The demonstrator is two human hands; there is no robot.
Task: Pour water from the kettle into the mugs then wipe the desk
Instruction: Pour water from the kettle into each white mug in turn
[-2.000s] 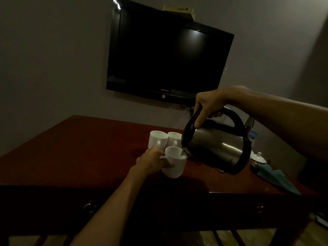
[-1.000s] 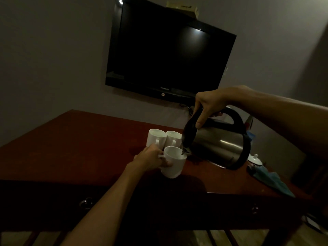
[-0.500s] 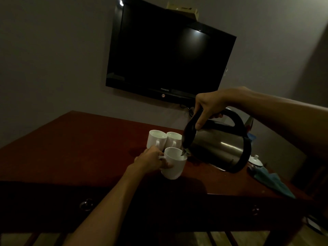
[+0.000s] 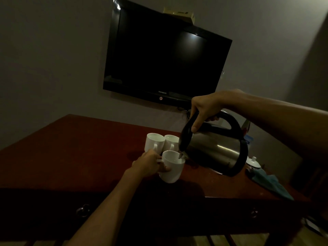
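Your right hand (image 4: pixel 204 108) grips the tilted kettle (image 4: pixel 215 150), spout over the mug (image 4: pixel 171 167) your left hand (image 4: pixel 147 164) holds by the handle. Two mugs (image 4: pixel 162 142) wait beyond it, contents unclear. Cloth (image 4: pixel 271 183) below your right forearm untouched; wiping remains.

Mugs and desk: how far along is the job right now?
Done: unclear; the two rear mugs are too dim to tell if filled. In hand: the right hand tips the kettle with its spout over the front mug, held by the left hand. Left: wiping the desk; the blue cloth lies untouched.
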